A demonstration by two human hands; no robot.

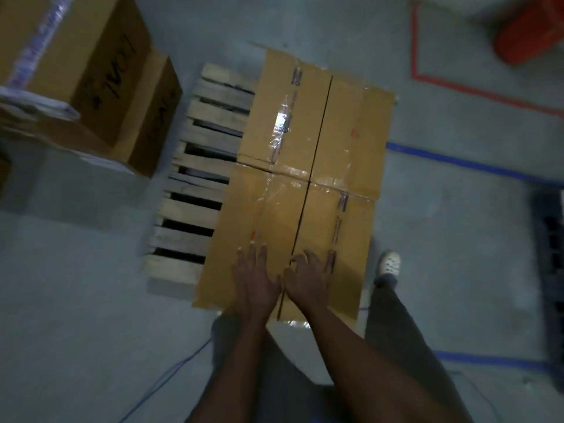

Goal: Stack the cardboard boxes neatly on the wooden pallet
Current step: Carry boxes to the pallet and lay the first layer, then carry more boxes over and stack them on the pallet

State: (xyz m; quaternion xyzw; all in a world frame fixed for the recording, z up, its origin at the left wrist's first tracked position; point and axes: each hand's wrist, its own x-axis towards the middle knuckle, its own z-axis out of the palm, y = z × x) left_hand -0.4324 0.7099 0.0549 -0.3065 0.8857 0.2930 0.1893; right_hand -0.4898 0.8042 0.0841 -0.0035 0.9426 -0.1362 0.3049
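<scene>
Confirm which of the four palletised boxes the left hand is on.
The near-left cardboard box: the left hand lies flat on its top, left of the centre seam, next to the wooden pallet's bare slats.
</scene>
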